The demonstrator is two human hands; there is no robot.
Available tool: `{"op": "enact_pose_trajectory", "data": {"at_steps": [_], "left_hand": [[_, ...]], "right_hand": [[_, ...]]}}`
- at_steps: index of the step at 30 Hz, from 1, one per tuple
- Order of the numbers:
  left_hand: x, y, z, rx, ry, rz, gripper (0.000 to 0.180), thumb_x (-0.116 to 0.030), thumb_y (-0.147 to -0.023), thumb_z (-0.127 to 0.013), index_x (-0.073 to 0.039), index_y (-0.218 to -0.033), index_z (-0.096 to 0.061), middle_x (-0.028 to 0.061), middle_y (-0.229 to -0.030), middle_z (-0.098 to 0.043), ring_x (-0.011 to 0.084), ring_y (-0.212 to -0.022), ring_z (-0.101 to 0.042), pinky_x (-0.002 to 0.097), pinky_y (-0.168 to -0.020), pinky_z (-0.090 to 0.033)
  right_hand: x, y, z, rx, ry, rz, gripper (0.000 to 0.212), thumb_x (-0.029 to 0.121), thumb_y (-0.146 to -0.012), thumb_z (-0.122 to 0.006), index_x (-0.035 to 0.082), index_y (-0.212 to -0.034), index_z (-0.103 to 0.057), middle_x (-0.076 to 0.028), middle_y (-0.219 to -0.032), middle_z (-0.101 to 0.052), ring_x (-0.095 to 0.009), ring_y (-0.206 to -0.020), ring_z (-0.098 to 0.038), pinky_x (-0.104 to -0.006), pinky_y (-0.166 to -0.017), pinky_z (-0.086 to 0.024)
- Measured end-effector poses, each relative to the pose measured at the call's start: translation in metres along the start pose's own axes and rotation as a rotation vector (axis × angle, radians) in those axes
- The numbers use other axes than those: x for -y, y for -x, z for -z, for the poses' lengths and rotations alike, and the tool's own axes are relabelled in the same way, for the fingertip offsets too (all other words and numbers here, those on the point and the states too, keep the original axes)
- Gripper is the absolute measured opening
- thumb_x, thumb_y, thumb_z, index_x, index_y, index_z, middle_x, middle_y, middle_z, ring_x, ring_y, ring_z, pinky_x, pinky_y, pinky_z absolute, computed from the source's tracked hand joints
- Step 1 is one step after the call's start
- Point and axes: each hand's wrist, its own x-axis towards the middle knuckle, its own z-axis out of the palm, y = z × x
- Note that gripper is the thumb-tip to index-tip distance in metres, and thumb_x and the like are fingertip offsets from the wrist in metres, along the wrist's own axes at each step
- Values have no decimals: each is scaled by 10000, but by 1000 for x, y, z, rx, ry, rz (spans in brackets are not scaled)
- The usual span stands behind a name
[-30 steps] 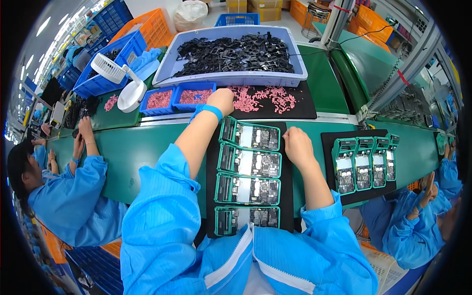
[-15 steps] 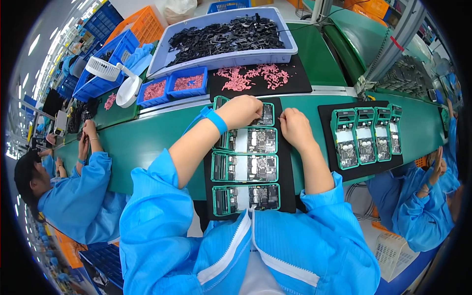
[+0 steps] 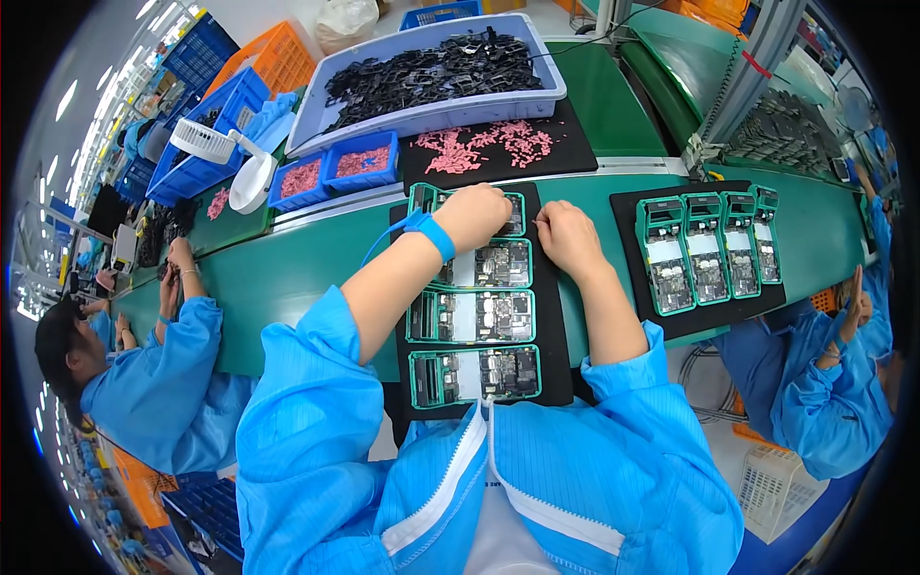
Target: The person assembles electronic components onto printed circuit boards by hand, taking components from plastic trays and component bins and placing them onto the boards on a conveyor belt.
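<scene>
A column of green-framed devices with bared circuit boards lies on a black mat [image 3: 548,326] in front of me. My left hand [image 3: 476,218] bends over the farthest device [image 3: 517,217], fingertips pinched together at its board; whatever they hold is hidden. A blue band [image 3: 428,237] circles that wrist. My right hand [image 3: 572,240] is just right of the same device, thumb and fingers drawn together, and anything in them is too small to make out. Closer to me lie a second device [image 3: 502,264], a third device [image 3: 508,316] and the nearest device [image 3: 511,373].
Pink small pieces [image 3: 522,142] are scattered on a black mat beyond; two blue bins [image 3: 362,165] hold more. Behind stands a large tub [image 3: 426,123] of black parts. More green-framed devices [image 3: 707,259] lie to the right. A white fan [image 3: 251,182] and co-workers' hands [image 3: 179,257] are left.
The whole view has shifted slightly, with the devices a little higher in the picture. My left hand remains at the farthest device and my right hand beside it.
</scene>
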Motion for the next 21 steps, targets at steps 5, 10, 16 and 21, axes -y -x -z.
{"op": "enact_pose_trajectory", "data": {"at_steps": [5, 10, 16, 21], "left_hand": [[3, 9, -1, 0, 40, 25, 120, -51, -745, -629, -44, -861, -662, 104, -914, -646, 297, -962, -609, 368, -826, -503], [11, 37, -9, -100, 173, -22, 204, -159, -861, -581, -141, -1011, -718, 88, -940, -621, 280, -911, -620, 385, -783, -505], [17, 37, -9, -49, 200, 64, 216, -104, -830, -623, -164, -1007, -732, 74, -890, -583, 255, -889, -583, 356, -773, -484], [21, 46, -14, -98, 206, 45, 207, -112, -836, -625, -165, -1004, -735, 72, -875, -578, 254, -887, -578, 349, -771, -481]], "right_hand": [[2, 3, -1, -8, 26, -2, 58, 88, -795, -607, 32, -801, -617, -155, -841, -628, -349, -832, -612, -442, -763, -497], [22, 10, 13, 49, -244, 16, 61, 108, -779, -630, 48, -788, -632, -124, -781, -634, -308, -747, -622, -406, -668, -498], [47, 23, 9, 280, -192, 259, 59, 125, -742, -641, 67, -740, -629, -99, -739, -633, -292, -729, -629, -400, -644, -503], [59, 20, 0, 277, -104, 357, 51, 97, -722, -652, 56, -732, -623, -103, -731, -626, -292, -708, -624, -398, -629, -498]]}}
